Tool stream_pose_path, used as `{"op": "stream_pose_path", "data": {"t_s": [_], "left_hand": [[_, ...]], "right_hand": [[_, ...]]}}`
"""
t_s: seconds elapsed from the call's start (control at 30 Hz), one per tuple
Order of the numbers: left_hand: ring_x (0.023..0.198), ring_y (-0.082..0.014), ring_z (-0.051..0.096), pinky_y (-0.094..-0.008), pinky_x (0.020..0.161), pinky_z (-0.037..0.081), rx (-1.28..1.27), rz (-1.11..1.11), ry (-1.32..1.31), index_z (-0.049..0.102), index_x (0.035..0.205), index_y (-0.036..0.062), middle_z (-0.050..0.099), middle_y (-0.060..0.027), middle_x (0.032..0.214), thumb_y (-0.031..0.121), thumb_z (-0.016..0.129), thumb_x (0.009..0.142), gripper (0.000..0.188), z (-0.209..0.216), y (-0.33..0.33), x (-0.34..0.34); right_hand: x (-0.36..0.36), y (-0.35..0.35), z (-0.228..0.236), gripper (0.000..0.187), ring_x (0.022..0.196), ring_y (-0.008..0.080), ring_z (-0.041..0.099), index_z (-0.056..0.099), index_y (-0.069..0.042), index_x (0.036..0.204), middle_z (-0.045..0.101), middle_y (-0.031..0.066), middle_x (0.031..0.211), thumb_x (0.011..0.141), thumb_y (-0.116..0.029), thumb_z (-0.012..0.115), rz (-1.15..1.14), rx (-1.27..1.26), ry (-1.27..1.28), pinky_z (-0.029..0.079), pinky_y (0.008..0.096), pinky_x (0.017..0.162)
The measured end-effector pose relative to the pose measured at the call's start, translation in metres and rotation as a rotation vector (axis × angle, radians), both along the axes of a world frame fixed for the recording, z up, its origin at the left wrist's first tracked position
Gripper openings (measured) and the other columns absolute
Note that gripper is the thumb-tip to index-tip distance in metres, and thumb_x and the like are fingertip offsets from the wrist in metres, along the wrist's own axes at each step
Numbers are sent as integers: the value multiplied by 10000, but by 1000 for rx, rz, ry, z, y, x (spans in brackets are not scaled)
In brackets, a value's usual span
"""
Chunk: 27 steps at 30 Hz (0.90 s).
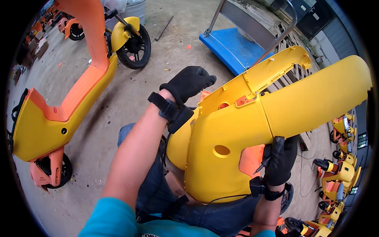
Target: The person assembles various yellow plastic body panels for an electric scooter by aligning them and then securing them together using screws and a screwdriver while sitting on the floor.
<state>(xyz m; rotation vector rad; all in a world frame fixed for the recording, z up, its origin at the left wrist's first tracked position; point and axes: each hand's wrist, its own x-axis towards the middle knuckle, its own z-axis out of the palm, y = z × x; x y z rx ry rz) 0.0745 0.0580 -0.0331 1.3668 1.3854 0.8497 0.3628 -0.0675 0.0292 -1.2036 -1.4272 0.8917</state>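
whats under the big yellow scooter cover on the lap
Under the yellow cover show orange plastic, a jeans-clad lap and a black wheel. The right hand grips its lower edge. The rest is hidden.

The large yellow scooter body panel [233,138] fills the middle and right of the field across the lap, blocking any direct passage from the left hand [188,83] above its upper edge to the right hand [279,160] at its lower right edge. Open ground [118,102] lies left of the left forearm, bounded on its far side by the parked orange-and-yellow scooter [67,98]. Beyond the panel, a blue platform cart [231,47] closes the way ahead, and a row of small yellow scooters [339,170] crowds the right margin.
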Motion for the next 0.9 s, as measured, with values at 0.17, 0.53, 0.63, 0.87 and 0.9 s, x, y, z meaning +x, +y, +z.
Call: {"op": "stream_pose_path", "data": {"t_s": [0.17,0.53,0.63,0.87,0.9], "left_hand": [[1009,-144,585,-275,838,504,316,-435,252,592,1332,71,610,-60,1211,284,586,984,408,4,26,-41],[763,-290,684,-382,711,515,446,-359,210,676,993,-28,697,-211,827,188,632,813,284,65,26,22],[732,-219,659,-349,709,508,566,-305,351,664,1093,-37,694,-184,839,182,622,873,313,93,13,35],[755,-245,686,-367,726,543,768,-47,561,677,1095,8,694,-164,821,136,615,894,246,193,25,23],[778,-297,696,-390,739,540,889,-49,673,699,1045,0,697,-197,831,135,618,872,235,238,-3,25]], "right_hand": [[17,-24,29,384,456,46,416,500,-12,1249,552,-3,700,1053,-341,475,-74,132,41,290,197,433],[59,-78,16,537,531,129,565,538,-46,1244,663,87,858,1032,-526,423,-32,63,224,423,224,451],[86,-73,-2,561,651,179,619,537,-35,1257,669,118,944,1020,-536,450,-118,178,114,497,263,560],[97,-40,37,673,972,214,598,476,4,1345,586,187,1137,965,-545,561,125,151,502,520,331,851],[89,-29,33,691,1011,226,604,466,12,1361,580,209,1159,961,-542,566,238,154,590,533,353,887]]}}
